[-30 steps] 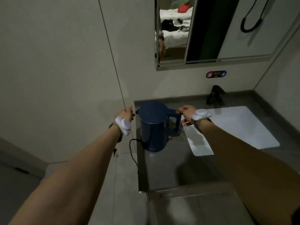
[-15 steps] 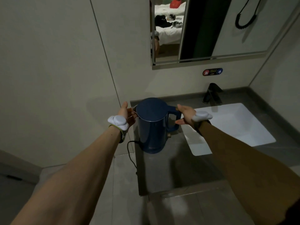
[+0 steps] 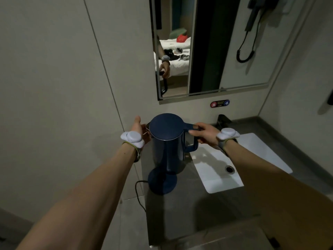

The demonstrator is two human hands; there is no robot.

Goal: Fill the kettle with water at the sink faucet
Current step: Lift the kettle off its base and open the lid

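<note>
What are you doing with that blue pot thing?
A person is lifting a blue kettle off its round base, which stays on the counter. The right hand grips the handle, and the left hand steadies the spout side. The lid is shut. The white sink and dark faucet sit just to the right, and no water is running yet.

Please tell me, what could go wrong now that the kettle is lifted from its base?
The lid is closed, so no water can enter until it is opened. The left hand only rests open by the spout; the kettle hangs from the right hand alone and may tilt. It could bump the faucet.
</note>
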